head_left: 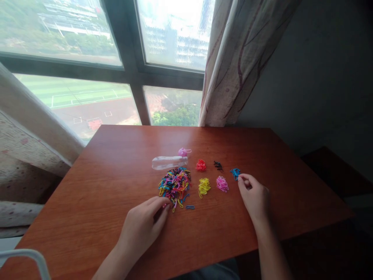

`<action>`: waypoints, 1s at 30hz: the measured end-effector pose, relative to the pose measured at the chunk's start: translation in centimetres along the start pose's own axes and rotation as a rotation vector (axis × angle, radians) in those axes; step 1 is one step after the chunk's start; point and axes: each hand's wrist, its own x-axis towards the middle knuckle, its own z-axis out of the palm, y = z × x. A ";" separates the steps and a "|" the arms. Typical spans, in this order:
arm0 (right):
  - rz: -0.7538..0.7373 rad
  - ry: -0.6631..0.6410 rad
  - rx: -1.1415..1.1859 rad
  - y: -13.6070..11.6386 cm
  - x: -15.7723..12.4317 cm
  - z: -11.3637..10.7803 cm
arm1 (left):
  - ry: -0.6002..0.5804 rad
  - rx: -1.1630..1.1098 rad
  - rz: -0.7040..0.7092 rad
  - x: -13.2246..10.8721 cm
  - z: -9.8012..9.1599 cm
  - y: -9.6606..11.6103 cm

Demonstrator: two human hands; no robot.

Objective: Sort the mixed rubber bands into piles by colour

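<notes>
A mixed heap of small coloured rubber bands (175, 183) lies mid-table. Beside it are sorted little piles: red (201, 165), black (218, 166), blue (235, 173), yellow (204, 186) and pink (222, 184). My left hand (143, 226) rests on the table with fingertips pinched at the heap's near edge, on loose bands there. My right hand (254, 196) has its fingers curled, tips pinched right next to the blue pile; what they hold is too small to see. A clear plastic bottle (169, 162) lies on its side behind the heap, its pink cap (183, 151) beside it.
The wooden table (101, 186) stands against a window (122, 66), with a curtain (233, 62) at the back right and another at the left. A loose blue band (190, 207) lies near the heap. A white rail (29, 256) shows at the bottom left.
</notes>
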 end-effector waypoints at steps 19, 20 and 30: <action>-0.366 -0.488 0.211 -9.6 -8.5 2.0 | -0.034 0.133 -0.098 -0.1 -1.6 -1.1; -0.368 -0.482 0.215 -9.9 -8.4 2.2 | -0.047 0.128 -0.089 -0.1 -1.6 -1.1; -0.383 -0.459 0.262 -10.9 -8.5 3.5 | -0.111 0.102 -0.037 -0.2 -1.4 -0.9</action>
